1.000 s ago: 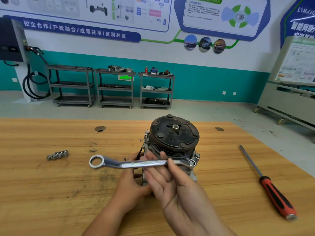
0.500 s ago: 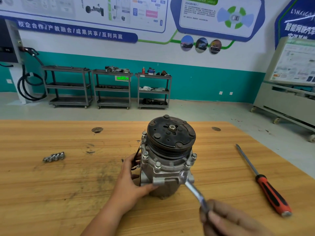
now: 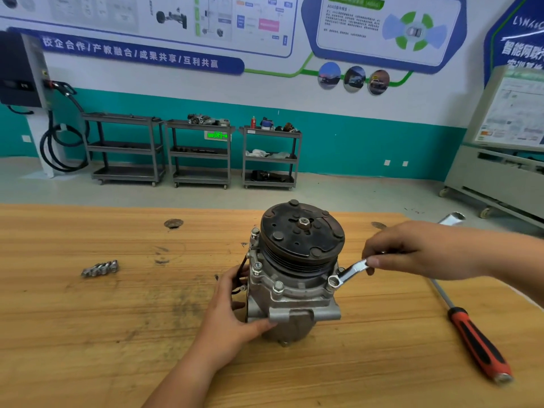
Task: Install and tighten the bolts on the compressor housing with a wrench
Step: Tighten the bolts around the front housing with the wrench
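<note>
Where it stands upright mid-worktop [image 3: 88,334], compressor housing [image 3: 291,301]: cast metal, likely heavy and rigid; left hand [image 3: 232,316] wraps and braces its lower flank. Wrench [image 3: 348,273]: slim steel, probably slick; right hand [image 3: 426,251] pinches the shank, ring end over a right-side flange bolt [image 3: 333,281]. Spare bolts [image 3: 100,267]: small, loose, lying well to the left.

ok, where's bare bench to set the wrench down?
Free: the bench between the loose bolts and the left hand, and the near strip between the compressor and the screwdriver. Crowded: right of the compressor, where the right hand holds the wrench beside the screwdriver's shaft.
</note>
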Available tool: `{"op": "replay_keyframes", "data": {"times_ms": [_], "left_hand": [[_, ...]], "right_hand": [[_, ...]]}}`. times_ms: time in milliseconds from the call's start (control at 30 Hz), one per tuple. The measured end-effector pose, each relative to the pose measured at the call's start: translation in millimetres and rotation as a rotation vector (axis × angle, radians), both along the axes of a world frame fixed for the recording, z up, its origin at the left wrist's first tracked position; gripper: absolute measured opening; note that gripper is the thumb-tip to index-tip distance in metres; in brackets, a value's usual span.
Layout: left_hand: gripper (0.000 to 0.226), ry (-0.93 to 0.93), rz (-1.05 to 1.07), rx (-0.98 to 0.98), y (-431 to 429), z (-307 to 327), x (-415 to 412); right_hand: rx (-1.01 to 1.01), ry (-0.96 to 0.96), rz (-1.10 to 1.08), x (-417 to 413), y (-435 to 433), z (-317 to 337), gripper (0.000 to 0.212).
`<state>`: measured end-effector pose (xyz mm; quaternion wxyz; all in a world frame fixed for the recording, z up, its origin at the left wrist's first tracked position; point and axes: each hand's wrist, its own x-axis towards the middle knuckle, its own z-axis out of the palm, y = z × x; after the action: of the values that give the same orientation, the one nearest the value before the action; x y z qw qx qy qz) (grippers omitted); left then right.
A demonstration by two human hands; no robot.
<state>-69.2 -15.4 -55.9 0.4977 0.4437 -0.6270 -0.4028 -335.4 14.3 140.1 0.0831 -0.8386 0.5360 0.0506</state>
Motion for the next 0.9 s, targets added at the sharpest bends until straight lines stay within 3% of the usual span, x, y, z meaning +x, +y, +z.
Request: {"op": "replay_keyframes", "data": {"times_ms": [167, 367, 500, 567, 733, 900], "left_hand": [[0.098, -0.003, 0.005, -0.012, 0.1, -0.3, 0.0], [0.097, 0.010, -0.006, 0.003, 0.8, 1.3, 0.1], [0.099, 0.013, -0.014, 0.018, 1.0, 2.4, 0.1], [0.095, 0.017, -0.013, 0.003, 0.4, 1.8, -0.1], [0.098, 0.001, 0.012, -0.046, -1.3, -1.6, -2.5], [0.071, 0.028, 0.059, -0.043, -2.8, -2.1, -6.0]], "right_hand": [[0.093, 0.126, -0.026, 15.5, -12.3, 11.8, 0.019], [0.304, 0.120, -0.130, 12.9, -11.1, 12.3, 0.023], [0.832, -0.537, -0.346, 7.4, 20.2, -13.6, 0.027], [0.971, -0.884, -0.421, 18.1, 39.7, -28.8, 0.025], [0.953, -1.696, -0.639, 80.0, 71.8, -67.7, 0.027], [0.837, -2.351, -0.599, 143.2, 58.1, -83.3, 0.032]]}}
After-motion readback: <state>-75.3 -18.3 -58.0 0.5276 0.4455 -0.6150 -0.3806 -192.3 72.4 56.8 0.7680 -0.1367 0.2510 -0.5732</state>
